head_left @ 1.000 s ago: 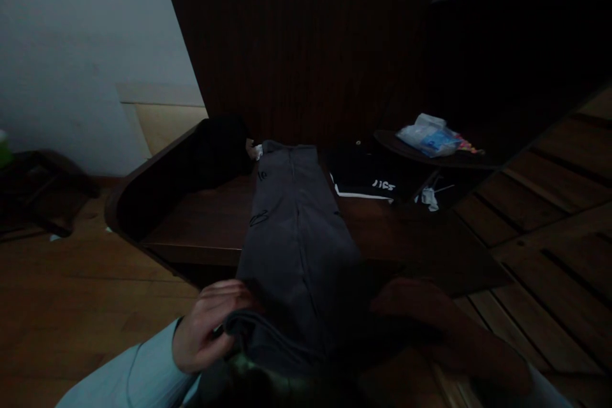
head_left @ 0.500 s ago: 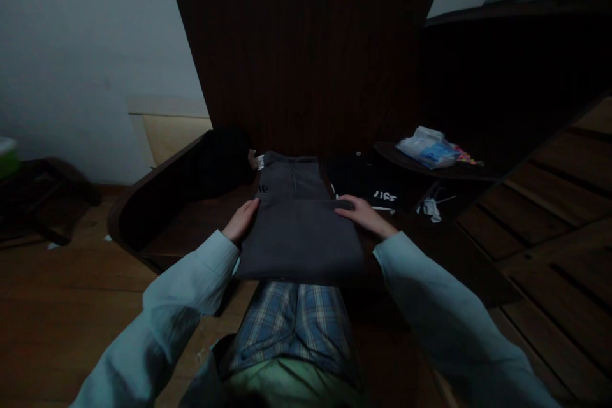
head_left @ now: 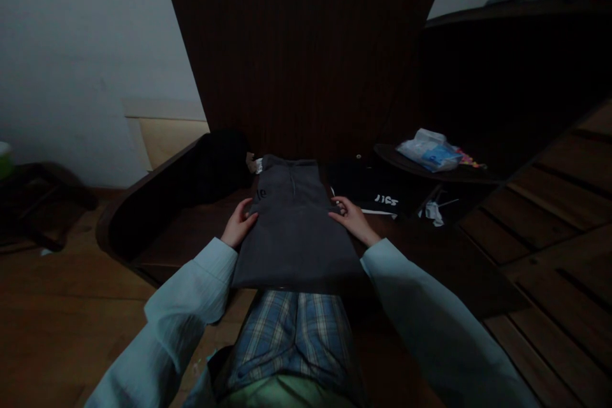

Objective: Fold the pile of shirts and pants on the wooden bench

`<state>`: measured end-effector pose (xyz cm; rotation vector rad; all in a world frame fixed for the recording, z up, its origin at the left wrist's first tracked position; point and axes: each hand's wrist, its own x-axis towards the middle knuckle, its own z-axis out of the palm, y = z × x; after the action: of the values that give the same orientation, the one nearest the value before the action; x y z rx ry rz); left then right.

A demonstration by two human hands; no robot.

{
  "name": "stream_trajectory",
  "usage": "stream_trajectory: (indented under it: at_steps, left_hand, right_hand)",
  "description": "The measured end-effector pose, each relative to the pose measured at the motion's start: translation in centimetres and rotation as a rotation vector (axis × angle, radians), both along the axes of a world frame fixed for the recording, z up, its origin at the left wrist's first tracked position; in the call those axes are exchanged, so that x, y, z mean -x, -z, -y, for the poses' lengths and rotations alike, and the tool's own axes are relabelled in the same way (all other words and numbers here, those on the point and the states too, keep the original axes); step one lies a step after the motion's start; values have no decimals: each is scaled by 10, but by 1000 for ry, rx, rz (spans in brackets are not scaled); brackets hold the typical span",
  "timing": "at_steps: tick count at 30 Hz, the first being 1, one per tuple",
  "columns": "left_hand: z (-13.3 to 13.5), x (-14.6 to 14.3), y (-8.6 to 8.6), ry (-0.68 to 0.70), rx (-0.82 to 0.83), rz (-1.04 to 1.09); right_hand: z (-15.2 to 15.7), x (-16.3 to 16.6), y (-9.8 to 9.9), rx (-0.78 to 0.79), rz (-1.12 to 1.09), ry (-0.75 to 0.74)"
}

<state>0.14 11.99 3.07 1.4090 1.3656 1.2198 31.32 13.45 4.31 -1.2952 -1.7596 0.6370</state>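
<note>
A pair of dark grey sweatpants (head_left: 296, 242) lies folded on the dark wooden bench, its front fold toward me. A drawstring and a small black print show on its far part. My left hand (head_left: 239, 223) grips the left side edge, thumb on top of the cloth. At the opposite edge, my right hand (head_left: 352, 220) has its thumb on the cloth and its fingers curled beside it; the fingertips are partly hidden. Just beyond the right hand lies a folded black garment (head_left: 368, 188) with white lettering.
The bench (head_left: 176, 229) has a raised curved left side, where a black bundle (head_left: 217, 166) rests. A blue and white plastic packet (head_left: 430, 150) sits on a small shelf at the right. A tall dark wooden panel (head_left: 306, 51) stands behind. Slatted wood (head_left: 549, 204) is at far right.
The folded layer's edge, held up in both hands before, now lies flatter on the sweatpants. Both hands have shifted slightly, their thumbs now on top of the cloth at its sides.
</note>
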Motion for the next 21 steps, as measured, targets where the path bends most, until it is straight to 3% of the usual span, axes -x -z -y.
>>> stream_trajectory:
  at_steps: [5,14,21]
  left_hand:
    - [3,3,0,-29,-184,-203]
    - [5,2,-2,-146,-170,-297]
    - [15,-3,-13,-293,-425,-322]
  right_hand:
    - [3,2,12,0,57,24]
    - [-3,1,18,33,-136,44]
    - [1,4,13,-83,-272,74]
